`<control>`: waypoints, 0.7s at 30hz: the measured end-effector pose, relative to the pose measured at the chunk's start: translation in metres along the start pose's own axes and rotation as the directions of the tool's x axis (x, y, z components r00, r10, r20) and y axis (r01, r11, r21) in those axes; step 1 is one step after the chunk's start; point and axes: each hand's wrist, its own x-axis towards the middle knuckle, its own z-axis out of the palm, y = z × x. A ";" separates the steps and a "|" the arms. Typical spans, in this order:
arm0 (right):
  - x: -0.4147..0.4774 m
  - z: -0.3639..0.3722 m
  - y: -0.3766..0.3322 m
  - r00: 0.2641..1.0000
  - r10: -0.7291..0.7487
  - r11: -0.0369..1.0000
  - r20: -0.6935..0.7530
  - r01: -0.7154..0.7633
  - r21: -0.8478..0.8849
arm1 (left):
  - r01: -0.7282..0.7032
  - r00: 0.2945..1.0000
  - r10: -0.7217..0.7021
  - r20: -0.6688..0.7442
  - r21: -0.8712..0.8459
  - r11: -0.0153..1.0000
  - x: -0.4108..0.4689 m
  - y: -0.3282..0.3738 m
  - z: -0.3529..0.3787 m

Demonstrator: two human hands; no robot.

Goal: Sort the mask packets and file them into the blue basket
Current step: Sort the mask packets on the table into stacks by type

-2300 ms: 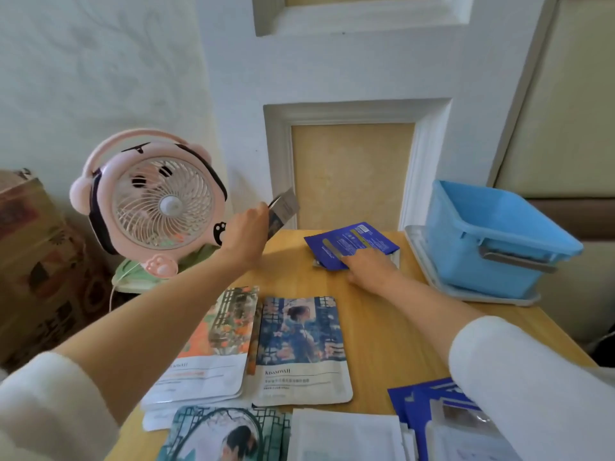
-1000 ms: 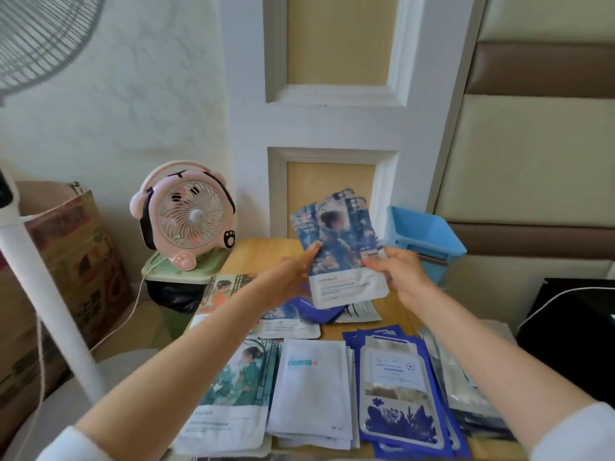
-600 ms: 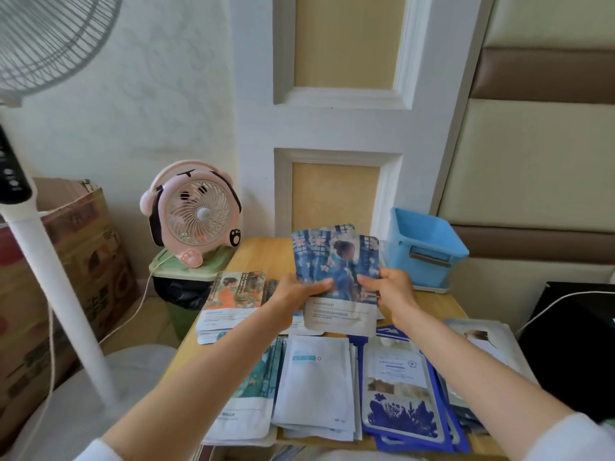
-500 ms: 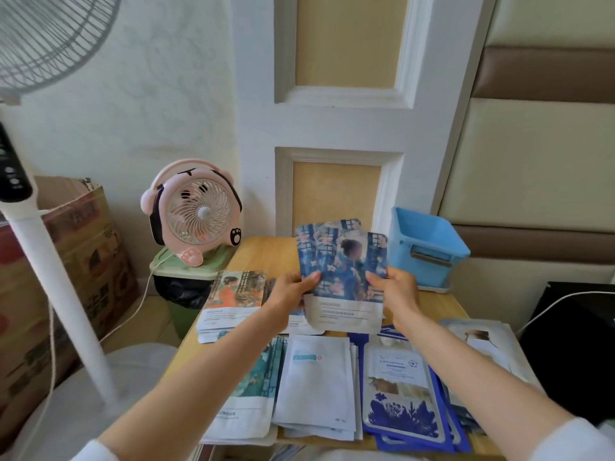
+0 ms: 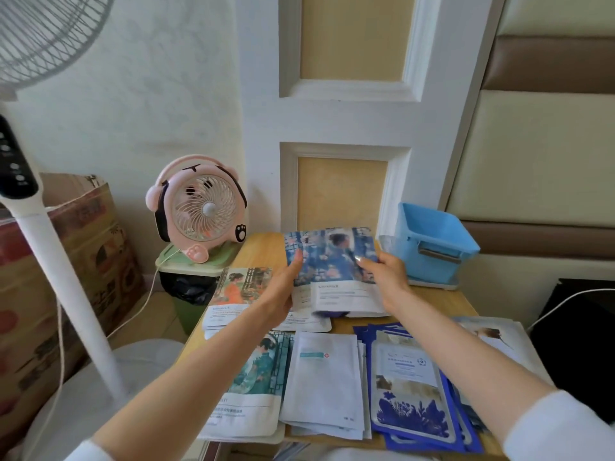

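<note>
Mask packets [image 5: 324, 377] lie in sorted piles along the near edge of my table [image 5: 432, 302]: teal-printed, white, dark blue. Beyond them, my left hand [image 5: 281, 294] and right hand [image 5: 387, 277] pinch the blue-printed bundle [image 5: 332, 261] by its two side edges, thumbs on the front face, the other fingers hidden behind it. Half a second ago this bundle stood upright and slightly fanned; now its top leans away from me and the sheets sit closer together, with blur suggesting motion. Squaring-up therefore seems finished for this one kind. Farthest, the blue basket [image 5: 436, 241] stands at the table's far right corner, just right of the bundle, its contents out of my sight. I judge the bundle ready to be filed there; the near piles are yet to follow.
</note>
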 end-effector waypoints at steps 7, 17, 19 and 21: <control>0.027 0.017 0.028 0.961 -0.044 0.815 0.273 0.193 -0.547 | -0.095 0.861 0.091 -0.500 0.017 0.995 0.030 0.043 -0.043; 0.032 0.036 0.098 0.814 -0.168 0.087 0.556 0.574 -0.814 | 0.165 0.776 0.214 -0.593 0.520 0.838 0.042 0.022 -0.095; 0.033 0.029 0.089 0.763 -0.241 -0.119 0.599 0.590 -0.799 | 0.195 0.772 0.236 -0.590 0.574 0.796 0.046 0.020 -0.096; 0.037 0.017 0.085 0.823 -0.202 -0.041 0.530 0.534 -0.845 | 0.206 0.781 0.239 -0.577 0.600 0.773 0.052 0.017 -0.095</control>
